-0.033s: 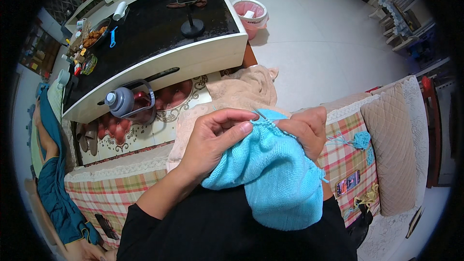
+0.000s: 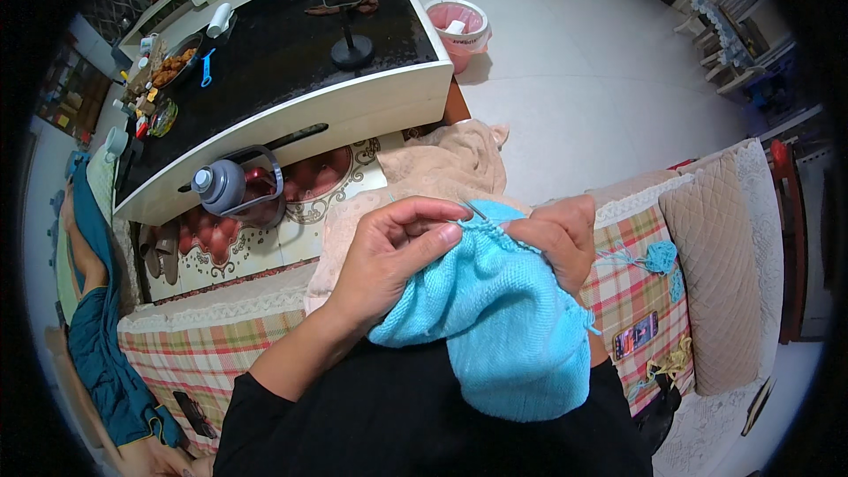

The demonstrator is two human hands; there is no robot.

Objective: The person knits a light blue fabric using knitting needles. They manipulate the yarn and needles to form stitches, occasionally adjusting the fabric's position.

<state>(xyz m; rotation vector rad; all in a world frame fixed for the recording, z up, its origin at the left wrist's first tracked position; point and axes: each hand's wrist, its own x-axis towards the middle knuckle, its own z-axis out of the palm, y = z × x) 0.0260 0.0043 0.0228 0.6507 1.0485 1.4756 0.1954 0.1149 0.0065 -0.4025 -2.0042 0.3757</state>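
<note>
A light blue piece of knitting (image 2: pixel 521 336) hangs from both my hands and drapes over my lap. Grey knitting needle tips (image 2: pixel 477 210) show at its upper edge, between my hands. My left hand (image 2: pixel 384 252) is closed in a pinch, thumb and index finger on the left end of that edge. Opposite it, my right hand (image 2: pixel 562 238) is closed on the right end of the edge, its thumb along the stitches. How the needles run inside my fingers is hidden. A short blue yarn tail sticks out at the right side of the fabric.
Blue yarn (image 2: pixel 660 256) and a lit phone (image 2: pixel 636 335) lie on the plaid sofa cover at right. Ahead is a black-topped table (image 2: pixel 265 53) with a phone stand (image 2: pixel 352 51); a grey bottle (image 2: pixel 221 185) stands before it. Another person's legs (image 2: pixel 87 252) stretch along the left.
</note>
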